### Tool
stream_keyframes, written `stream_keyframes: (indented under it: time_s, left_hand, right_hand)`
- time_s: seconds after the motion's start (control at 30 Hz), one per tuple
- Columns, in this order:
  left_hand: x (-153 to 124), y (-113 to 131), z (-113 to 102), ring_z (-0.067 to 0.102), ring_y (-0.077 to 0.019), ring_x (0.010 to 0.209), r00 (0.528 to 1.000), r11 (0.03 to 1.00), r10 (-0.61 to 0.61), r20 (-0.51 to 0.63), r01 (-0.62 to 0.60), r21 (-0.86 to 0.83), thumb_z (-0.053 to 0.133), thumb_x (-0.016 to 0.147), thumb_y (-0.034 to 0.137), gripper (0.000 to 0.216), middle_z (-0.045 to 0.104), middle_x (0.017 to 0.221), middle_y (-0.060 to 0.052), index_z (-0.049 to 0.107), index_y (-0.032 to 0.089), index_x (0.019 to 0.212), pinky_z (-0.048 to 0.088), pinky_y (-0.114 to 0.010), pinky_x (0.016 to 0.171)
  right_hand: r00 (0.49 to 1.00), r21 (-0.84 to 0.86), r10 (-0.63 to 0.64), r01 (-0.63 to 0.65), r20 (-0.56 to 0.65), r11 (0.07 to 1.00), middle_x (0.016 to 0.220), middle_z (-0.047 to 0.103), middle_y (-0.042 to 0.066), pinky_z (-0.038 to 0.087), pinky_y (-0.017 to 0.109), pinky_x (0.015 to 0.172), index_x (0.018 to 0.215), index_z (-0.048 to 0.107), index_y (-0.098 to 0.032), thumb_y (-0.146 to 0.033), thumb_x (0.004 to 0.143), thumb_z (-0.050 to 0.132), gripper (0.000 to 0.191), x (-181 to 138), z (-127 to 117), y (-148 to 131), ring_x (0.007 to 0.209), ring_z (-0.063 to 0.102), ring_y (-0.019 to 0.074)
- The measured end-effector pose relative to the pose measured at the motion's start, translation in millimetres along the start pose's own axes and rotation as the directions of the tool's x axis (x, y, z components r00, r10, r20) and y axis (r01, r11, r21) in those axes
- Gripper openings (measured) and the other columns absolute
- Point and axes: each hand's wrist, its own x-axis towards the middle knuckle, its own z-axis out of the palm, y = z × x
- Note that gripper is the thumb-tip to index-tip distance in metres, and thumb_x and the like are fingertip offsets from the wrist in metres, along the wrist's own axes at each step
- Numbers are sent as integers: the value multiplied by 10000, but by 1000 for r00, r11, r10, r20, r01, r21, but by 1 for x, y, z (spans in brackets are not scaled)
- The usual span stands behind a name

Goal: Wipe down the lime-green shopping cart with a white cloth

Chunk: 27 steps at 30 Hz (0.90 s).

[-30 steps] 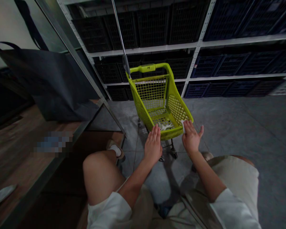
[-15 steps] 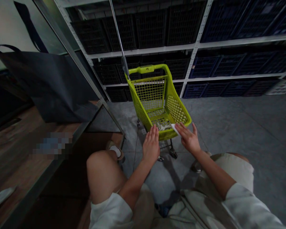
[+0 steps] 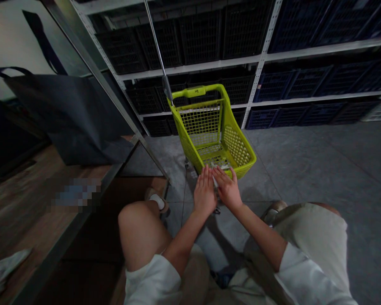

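Note:
A small lime-green shopping cart (image 3: 238,146) stands on the floor in front of my knees. My left hand (image 3: 204,194) lies flat against the cart's near front wall, fingers stretched out together. My right hand (image 3: 229,189) sits right beside it, touching it, and presses a small white cloth (image 3: 213,181) against the same wall; only a sliver of the cloth shows between the hands. Some white scraps lie in the cart's bottom (image 3: 216,162).
Metal shelving with dark plastic crates (image 3: 203,38) fills the back wall. A thin metal pole (image 3: 160,59) reaches down to the cart's handle. At left, a dark bag (image 3: 73,114) sits on a wooden shelf, with a pale rag (image 3: 3,271) near its front corner. The floor is grey tile.
My right hand slid left along the cart's front rim with the white cloth, from the right corner to beside my left hand. The left hand barely moved.

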Motion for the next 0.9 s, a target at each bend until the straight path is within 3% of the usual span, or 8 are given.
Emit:
stream_keyframes:
  time_s: [0.17,0.33,0.4,0.5,0.63,0.7,0.8,0.9]
  left_hand:
    - [-1,-1,-7,130,-254,1560,999,999,24,27,-25,30,500,725,22,937,155,1683,-154,122,84,1580,276,-466,1251]
    - [0,4,-7,148,-260,1558,999,1000,8,31,-9,28,523,717,35,948,166,1680,-162,130,87,1578,267,-470,1253]
    - [1,6,-6,137,-264,1560,999,1000,10,32,-10,18,532,711,36,956,161,1679,-170,126,73,1576,255,-471,1259]
    - [1,6,-4,114,-263,1563,1000,1000,11,17,-11,-1,534,702,27,986,145,1681,-177,91,73,1581,253,-479,1260]
    - [-1,3,-3,110,-268,1560,1000,1000,24,1,-24,-20,518,748,45,953,162,1677,-179,69,98,1587,278,-503,1247]
    - [-1,3,-3,132,-271,1556,1000,1000,19,-4,-19,-24,498,805,81,889,195,1667,-187,78,110,1588,292,-517,1237]
    - [-2,4,-5,153,-273,1553,1000,1000,-2,0,2,-1,501,803,73,875,201,1665,-189,107,103,1584,293,-504,1238]
    - [-3,6,-8,142,-269,1557,1000,1000,-8,19,7,30,524,744,31,935,168,1674,-185,110,82,1581,283,-480,1245]
  right_hand:
    - [993,-116,-118,121,30,986,1445,594,64,17,579,1239,1487,433,-239,-30,831,416,689,-20,-28,75,1435,442,220]
    - [992,-284,58,-87,-111,955,1398,636,56,54,646,1210,1444,494,-275,-13,784,430,713,-35,-52,149,1411,473,254]
    - [979,-280,132,-172,-156,945,1385,645,68,60,665,1201,1416,525,-258,-32,773,447,686,-33,-49,145,1420,460,274]
    - [953,-210,233,-271,-192,939,1369,653,98,60,663,1205,1404,539,-227,-64,773,469,656,-24,-30,98,1426,449,292]
    - [972,-45,194,-201,-135,979,1396,635,86,74,593,1234,1436,509,-223,-51,773,439,689,-10,1,15,1432,443,253]
    - [984,3,146,-147,-100,989,1420,616,84,90,554,1243,1443,500,-211,-48,787,425,680,-7,8,-5,1441,431,228]
    - [998,-40,45,-46,-35,998,1449,591,62,42,568,1245,1455,483,-228,-43,789,438,693,-11,1,6,1466,391,223]
    - [1000,-160,11,-14,-23,987,1455,586,46,7,602,1237,1466,467,-253,-43,780,458,717,-22,-20,57,1470,385,233]
